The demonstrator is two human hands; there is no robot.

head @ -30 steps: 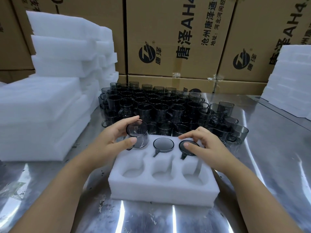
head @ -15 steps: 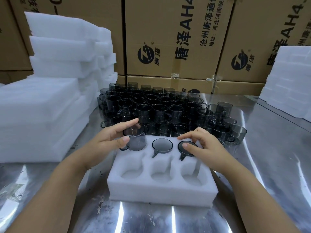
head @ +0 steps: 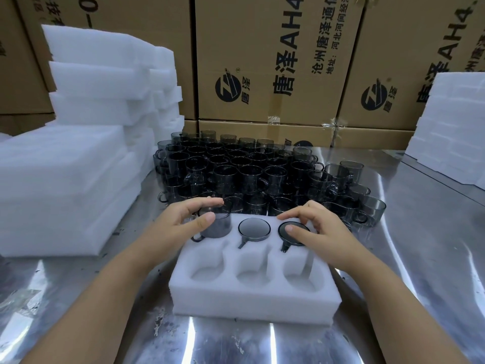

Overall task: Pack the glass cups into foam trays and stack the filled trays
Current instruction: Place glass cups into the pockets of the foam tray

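A white foam tray with six pockets lies on the steel table in front of me. My left hand grips a smoky grey glass cup over the tray's far left pocket, bottom up. A second cup sits upside down in the far middle pocket. A third cup sits in the far right pocket, and my right hand presses its thumb on that cup's base with fingers arched over it. The three near pockets hold nothing. A crowd of loose cups stands behind the tray.
Stacked white foam trays rise at the left, with a taller pile behind them. More foam sits at the far right. Cardboard boxes wall off the back. The steel table shows bare metal on the right.
My left hand has lowered its cup from above the tray down into the far left pocket. My right hand has stayed on the far right cup.
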